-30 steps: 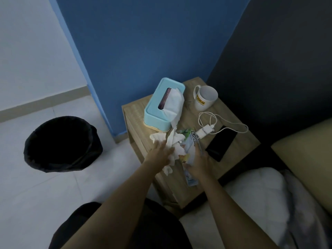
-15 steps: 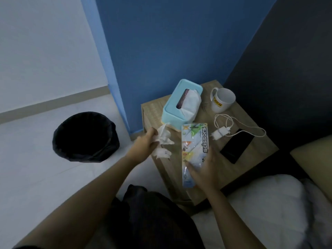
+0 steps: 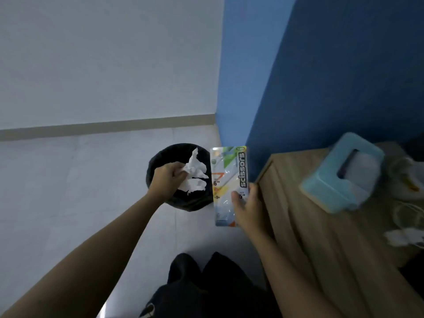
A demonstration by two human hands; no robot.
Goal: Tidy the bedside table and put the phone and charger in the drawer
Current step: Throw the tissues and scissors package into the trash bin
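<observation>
Now the table (image 3: 321, 226) sits at right, carrying the tissue box (image 3: 341, 173); the charger (image 3: 406, 235) is blurred, the phone out of view. Since a second ago, both hands have swung to the bin (image 3: 158, 161): left hand (image 3: 167, 180) clenches crumpled tissues (image 3: 195, 173) above it, right hand (image 3: 247, 207) grips the scissors package (image 3: 229, 180). Disposal is imminent; drawer stowage remains.

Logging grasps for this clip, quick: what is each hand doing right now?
Left hand: closed on crumpled tissues, above the black bin.
Right hand: closed on the scissors package, beside the bedside table.
</observation>
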